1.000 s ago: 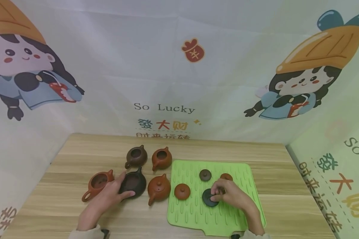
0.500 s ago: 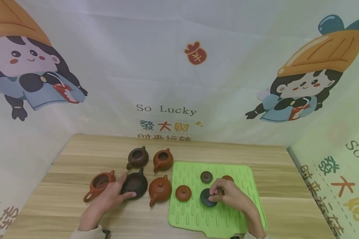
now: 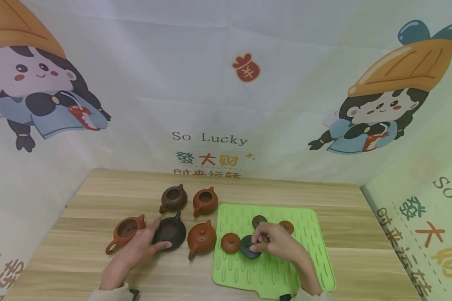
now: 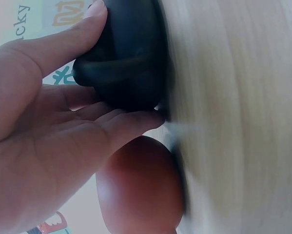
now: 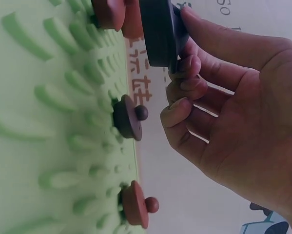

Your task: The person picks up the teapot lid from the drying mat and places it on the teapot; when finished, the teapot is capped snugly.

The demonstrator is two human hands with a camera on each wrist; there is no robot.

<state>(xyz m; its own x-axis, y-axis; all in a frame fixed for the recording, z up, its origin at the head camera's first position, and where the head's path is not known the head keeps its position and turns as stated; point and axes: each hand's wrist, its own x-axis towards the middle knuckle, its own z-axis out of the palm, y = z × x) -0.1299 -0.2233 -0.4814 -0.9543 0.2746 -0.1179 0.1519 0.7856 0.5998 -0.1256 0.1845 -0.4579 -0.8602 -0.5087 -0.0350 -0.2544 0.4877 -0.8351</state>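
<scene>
With my left hand (image 3: 140, 246) I hold a black teapot (image 3: 172, 233), open at the top, by its side. The left wrist view has the thumb on its upper part and the fingers round its body. Over the green mat (image 3: 241, 274) my right hand (image 3: 282, 244) pinches a black teapot lid (image 3: 248, 250). In the right wrist view that lid (image 5: 157, 34) is held up off the mat, its knob mostly hidden by the fingertips. An orange-red lid (image 3: 230, 243) lies just left of it on the mat.
A lidded orange teapot (image 3: 201, 238) stands between black teapot and mat. Lidless are a red-brown teapot (image 3: 126, 232) at left, a dark brown teapot (image 3: 174, 199) and an orange teapot (image 3: 206, 201) behind. A brown lid (image 3: 259, 220) and a small red lid (image 3: 286, 227) lie on the mat.
My right hand has lifted the black lid and carried it left, close to the orange-red lid. The small red lid shows more fully now. My left hand stays on the black teapot.
</scene>
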